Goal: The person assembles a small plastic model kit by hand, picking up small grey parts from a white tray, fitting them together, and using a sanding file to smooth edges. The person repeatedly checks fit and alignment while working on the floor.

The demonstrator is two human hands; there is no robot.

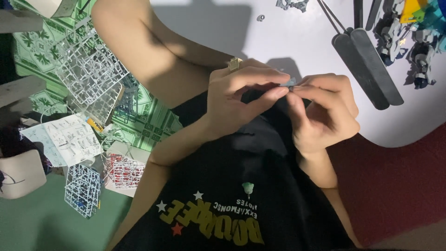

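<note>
1. Left hand (pixel 241 100) and right hand (pixel 323 111) met fingertip to fingertip, both pinched on a small grey-blue part (pixel 289 83).
2. Held just over the near edge of the white table (pixel 288 42) (above the lap).
3. Two dark files (pixel 367 65) lay right of the hands, bare tabletop between.
4. Clear part frames (pixel 93 74) crowded the floor on the left.

White table (pixel 297 42) lit bright, green patterned floor (pixel 35 51) dim.
</note>
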